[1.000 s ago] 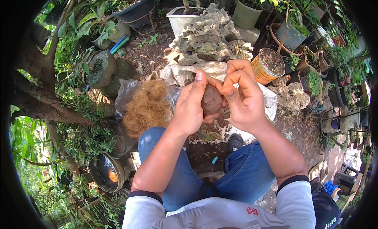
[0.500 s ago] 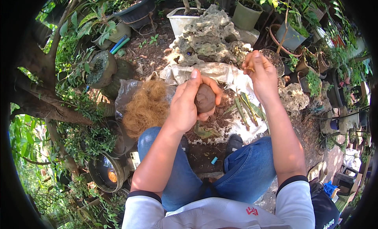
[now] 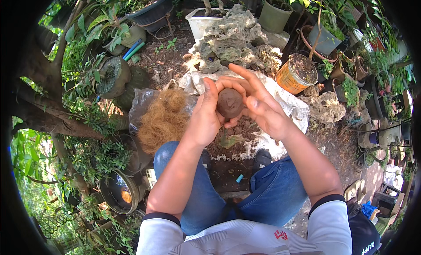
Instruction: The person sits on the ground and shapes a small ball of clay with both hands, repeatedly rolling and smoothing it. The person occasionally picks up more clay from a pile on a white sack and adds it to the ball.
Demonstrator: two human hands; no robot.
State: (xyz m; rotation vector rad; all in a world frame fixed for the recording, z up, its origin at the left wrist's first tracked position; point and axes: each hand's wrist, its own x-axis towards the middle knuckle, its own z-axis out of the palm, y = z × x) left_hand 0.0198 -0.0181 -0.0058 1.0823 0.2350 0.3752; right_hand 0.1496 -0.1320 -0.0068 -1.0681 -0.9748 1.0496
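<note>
1. Head view, the hands: the left hand (image 3: 206, 117) cups a brown ball (image 3: 230, 103) of soil, thumb up along its left side and fingers curled under and behind it. The right hand (image 3: 261, 106) meets it from the right, thumb against the ball's lower right, fingers stretched up and leftward above it. So both hands are pressed together around the ball, held in the air in front of the knees.

2. Head view, the ground: below the hands lies a white sheet (image 3: 287, 106) with loose dark soil and a few green leaves on it. A tuft of coir (image 3: 163, 120) sits on clear plastic just left of the left forearm. An orange pot (image 3: 296, 74) stands at the sheet's far right corner, with a grey rock (image 3: 232, 38) behind the sheet and plant pots all round.

3. Step in hand, as I judge it: shaping and firming the ball between the palms. Its surface looks smooth and fairly round, so the moulding seems well along.

4. The next move, by my guess, calls for even pressure while turning the ball, with the left hand kept beneath it. Too hard a squeeze could crack or crumble it.
</note>
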